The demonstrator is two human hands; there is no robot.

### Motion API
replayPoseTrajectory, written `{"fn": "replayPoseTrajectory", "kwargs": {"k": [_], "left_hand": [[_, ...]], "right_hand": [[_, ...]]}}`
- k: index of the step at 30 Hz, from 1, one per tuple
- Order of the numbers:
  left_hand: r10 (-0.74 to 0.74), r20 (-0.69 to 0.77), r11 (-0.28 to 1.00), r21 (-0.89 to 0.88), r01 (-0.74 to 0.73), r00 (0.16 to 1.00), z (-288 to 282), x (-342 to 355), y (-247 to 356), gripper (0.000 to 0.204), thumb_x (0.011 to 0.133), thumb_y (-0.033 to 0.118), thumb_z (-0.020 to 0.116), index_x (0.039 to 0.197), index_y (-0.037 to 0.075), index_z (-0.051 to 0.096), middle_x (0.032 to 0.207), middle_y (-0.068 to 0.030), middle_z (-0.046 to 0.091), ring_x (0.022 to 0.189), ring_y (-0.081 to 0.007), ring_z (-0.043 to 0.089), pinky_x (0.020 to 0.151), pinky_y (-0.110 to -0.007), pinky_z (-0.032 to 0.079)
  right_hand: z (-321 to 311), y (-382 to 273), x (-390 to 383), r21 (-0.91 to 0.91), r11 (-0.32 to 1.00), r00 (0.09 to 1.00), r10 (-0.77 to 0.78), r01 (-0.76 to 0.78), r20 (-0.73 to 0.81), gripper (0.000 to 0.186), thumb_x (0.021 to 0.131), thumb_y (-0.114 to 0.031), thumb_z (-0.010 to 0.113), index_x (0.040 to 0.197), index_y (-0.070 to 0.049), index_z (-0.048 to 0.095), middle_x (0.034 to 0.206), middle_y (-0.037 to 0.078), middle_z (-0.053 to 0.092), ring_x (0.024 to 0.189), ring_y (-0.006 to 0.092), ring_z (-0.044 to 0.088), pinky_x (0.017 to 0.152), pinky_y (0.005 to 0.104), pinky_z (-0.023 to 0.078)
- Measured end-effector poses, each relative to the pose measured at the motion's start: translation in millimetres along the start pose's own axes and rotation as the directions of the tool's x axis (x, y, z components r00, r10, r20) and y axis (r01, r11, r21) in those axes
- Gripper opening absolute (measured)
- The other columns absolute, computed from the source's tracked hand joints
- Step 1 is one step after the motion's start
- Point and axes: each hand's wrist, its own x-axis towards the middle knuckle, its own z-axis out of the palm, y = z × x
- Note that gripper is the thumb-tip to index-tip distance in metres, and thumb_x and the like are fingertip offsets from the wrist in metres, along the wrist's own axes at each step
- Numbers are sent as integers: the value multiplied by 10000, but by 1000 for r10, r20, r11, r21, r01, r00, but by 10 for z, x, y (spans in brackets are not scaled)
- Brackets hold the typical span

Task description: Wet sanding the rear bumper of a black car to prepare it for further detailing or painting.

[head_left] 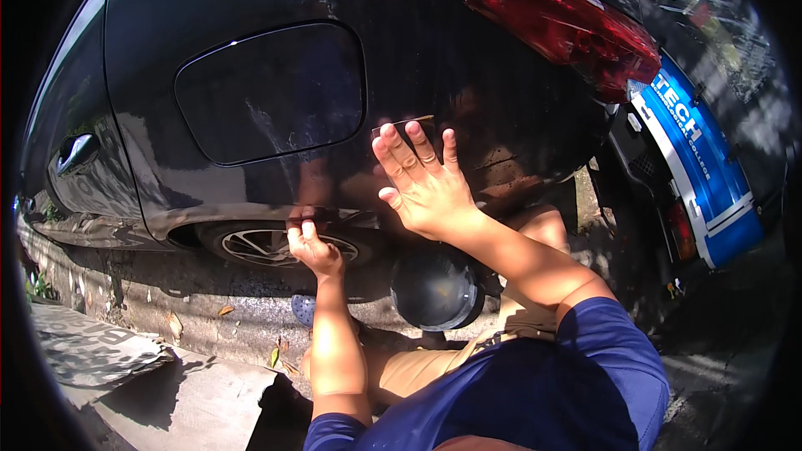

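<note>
A glossy black car's rear side panel [418, 50] fills the space before me, with pale smudges and scratch-like marks. My right hand [426, 184] lies against this panel, fingers stretched and spread, to the right of the fuel door [276, 92]. Just above its fingertips shows a thin, light-edged line; I cannot tell what it belongs to. Lower and to the left, my left hand [316, 249] is closed, fingertips pinched together at the lower edge of the wheel arch. What those fingers hold, if anything, is hidden. Behind the left hand sits the wheel [251, 244].
A red tail light [576, 33] is at upper right, beside a blue and white lettered panel [702, 159]. Below the car stands a dark rounded container [434, 288]. A blue perforated clog [303, 310] and flat grey sheets [192, 397] are on the ground at left.
</note>
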Motion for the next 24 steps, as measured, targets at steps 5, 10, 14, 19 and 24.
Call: {"fn": "replayPoseTrajectory", "kwargs": {"k": [5, 10, 14, 19, 24], "left_hand": [[63, -112, 990, 133, -48, 992, 5, -53, -67, 252, 1013, 187, 494, 1098, -1, 639, 987, -64, 654, 817, -155, 611, 742, -275, 492], [33, 9, 999, 36, -33, 999, -78, 22, -51, 304, 1010, 154, 487, 1217, -32, 609, 1037, -75, 651, 916, -180, 630, 820, -303, 523], [22, -44, 949, 317, -7, 999, -50, -5, 311, 241, 1056, 167, 520, 1036, -14, 678, 791, 9, 594, 675, -78, 470, 609, -249, 392], [564, 44, 663, 572, -483, 825, 17, 72, 850, 303, 1041, 161, 573, 778, 21, 520, 784, -34, 545, 729, -127, 485, 671, -285, 410], [716, 551, 90, 537, -839, 429, 1195, 478, 1783, 488, 965, 279, 642, 1358, -3, 578, 1387, -191, 551, 1274, -355, 534, 1074, -475, 410]], "right_hand": [[-324, 167, 622, 77, 990, 990, 125, -120, -61, 738, 1041, -482, 389, 1653, -149, 147, 1734, 42, 63, 1598, 284, -24, 1201, 643, -134], [222, 122, -110, 20, 1000, 999, -2, 3, -41, 754, 1030, -481, 407, 1653, -144, 150, 1737, 47, 23, 1596, 277, -69, 1193, 641, -157], [-480, 440, 898, 44, 997, 985, 77, -71, -153, 751, 1040, -477, 398, 1656, -142, 129, 1736, 50, 39, 1597, 289, -26, 1209, 611, -146], [326, 614, -237, -20, 997, 988, -70, 68, -135, 768, 1028, -467, 440, 1656, -157, 125, 1736, 39, 38, 1599, 275, -14, 1227, 593, -125], [-537, 759, 848, 101, 995, 973, 4, 19, -230, 670, 1058, -391, 424, 1633, -111, 225, 1722, 51, 146, 1592, 273, 90, 1238, 594, -52]]}}
